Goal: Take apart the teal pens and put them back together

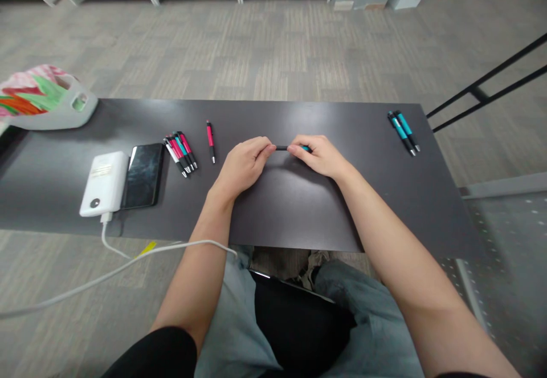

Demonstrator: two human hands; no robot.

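Observation:
Over the middle of the dark table (294, 207), my left hand (249, 164) and my right hand (319, 154) grip the two ends of one pen (281, 148). A black stretch of the pen shows between the hands, and a bit of teal shows inside my right hand. Fingers of both hands are closed, hiding the pen's ends. Left of my left hand lies a single red pen (211, 141). Beyond it is a bunch of several pens (182, 153) in red, teal and white. Two teal pens (404, 133) lie side by side at the table's right end.
A white power bank (103, 183) with a white cable (171, 247) lies beside a black phone (144, 175) on the left. A colourful plastic bag (43, 96) sits at the far left corner. Black metal bars (482, 94) stand off the right edge.

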